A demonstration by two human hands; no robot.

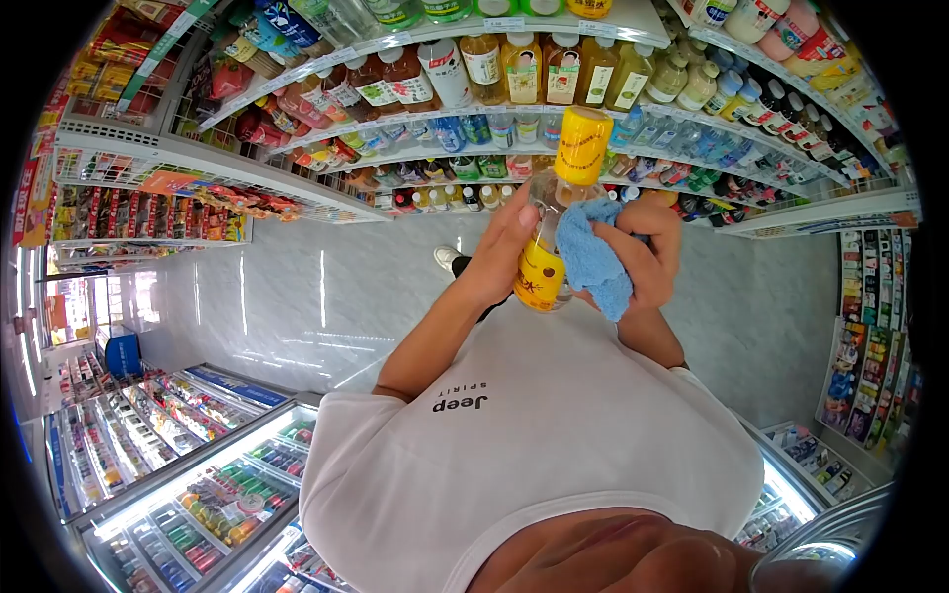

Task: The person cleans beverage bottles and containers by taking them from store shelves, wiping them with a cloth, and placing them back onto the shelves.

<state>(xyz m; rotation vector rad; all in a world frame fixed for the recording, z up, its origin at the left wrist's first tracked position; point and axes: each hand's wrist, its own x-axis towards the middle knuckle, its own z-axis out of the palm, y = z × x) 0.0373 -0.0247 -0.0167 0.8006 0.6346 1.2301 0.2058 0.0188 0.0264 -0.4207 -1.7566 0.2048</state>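
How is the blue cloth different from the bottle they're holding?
The cloth is blue and fuzzy; the bottle is smooth and see-through with yellow parts. The right hand bunches up the cloth, while the bottle keeps its long shape in the left hand. Both are held up off the floor.

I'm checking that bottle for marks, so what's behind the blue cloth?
Part of the clear bottle, whose yellow top shows above the cloth and yellow label to its left. The surface the cloth covers can't be seen, marked or not.
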